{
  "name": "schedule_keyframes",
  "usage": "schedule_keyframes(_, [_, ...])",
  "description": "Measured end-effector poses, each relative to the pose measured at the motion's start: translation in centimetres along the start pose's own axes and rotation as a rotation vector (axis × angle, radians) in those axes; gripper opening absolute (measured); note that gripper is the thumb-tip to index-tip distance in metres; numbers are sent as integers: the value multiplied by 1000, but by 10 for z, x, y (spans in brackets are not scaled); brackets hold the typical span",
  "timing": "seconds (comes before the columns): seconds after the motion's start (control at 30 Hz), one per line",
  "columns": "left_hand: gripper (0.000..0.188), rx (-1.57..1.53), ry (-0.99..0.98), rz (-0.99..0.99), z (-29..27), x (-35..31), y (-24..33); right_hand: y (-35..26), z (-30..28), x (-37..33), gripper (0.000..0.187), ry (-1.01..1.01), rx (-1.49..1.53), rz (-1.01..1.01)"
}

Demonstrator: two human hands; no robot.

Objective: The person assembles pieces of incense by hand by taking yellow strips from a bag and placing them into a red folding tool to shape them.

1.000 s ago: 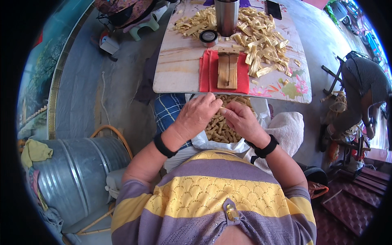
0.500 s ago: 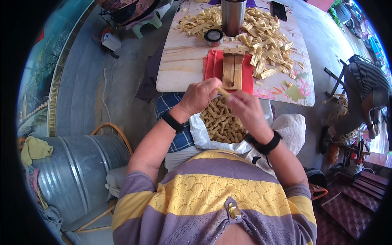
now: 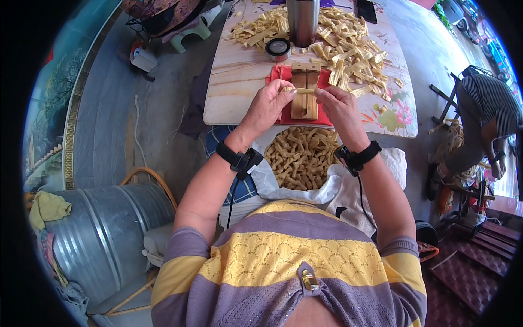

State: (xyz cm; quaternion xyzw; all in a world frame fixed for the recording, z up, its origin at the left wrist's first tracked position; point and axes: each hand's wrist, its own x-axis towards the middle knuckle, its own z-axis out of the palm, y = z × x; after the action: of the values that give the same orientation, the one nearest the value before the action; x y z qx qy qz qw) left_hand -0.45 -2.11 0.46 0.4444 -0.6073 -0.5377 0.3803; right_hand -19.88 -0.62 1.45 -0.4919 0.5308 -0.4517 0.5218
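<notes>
Past the white plastic sack point(image 3: 265, 184) of knobbly tan pieces point(image 3: 302, 161), the left hand point(image 3: 269, 104) and right hand point(image 3: 339, 106) have moved forward, each pinching one end of a narrow pale-yellow strip point(image 3: 305, 91). It now crosses above the grooved brown wooden block point(image 3: 298, 110) on the pale rectangular bench point(image 3: 234, 101), apparently shifting the work there.

The head-worn fisheye view looks steeply down from close above a purple-and-yellow knitted top point(image 3: 294, 253), facing the near edge of a pale flower-printed table point(image 3: 231, 101).
</notes>
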Motion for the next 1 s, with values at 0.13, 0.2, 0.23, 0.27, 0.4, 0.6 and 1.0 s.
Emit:
schedule_keyframes(0.13, [24, 322, 58, 69, 3, 15, -33, 39, -1, 13, 32, 10, -358, -196])
schedule_keyframes(0.2, [26, 448, 86, 40, 5, 11, -30, 48, -6, 12, 31, 22, -540, -296])
schedule_keyframes(0.23, [28, 474, 99, 4, 3, 3, -28, 51, -10, 9, 31, 38, -594, -353])
schedule_keyframes(0.27, [29, 501, 110, -31, 2, -6, -22, 53, -12, 6, 30, 57, -647, -411])
schedule_keyframes(0.4, [25, 585, 218, 273, 9, -47, -12, 14, 1, -31, 28, 170, -593, -276])
schedule_keyframes(0.6, [42, -625, -318, -419, 26, -92, -13, -9, 42, -90, 11, -37, -336, -630])
schedule_keyframes(1.0, [17, -465, -302, -322, 38, -93, -2, -11, 43, -91, 17, 31, -248, -505])
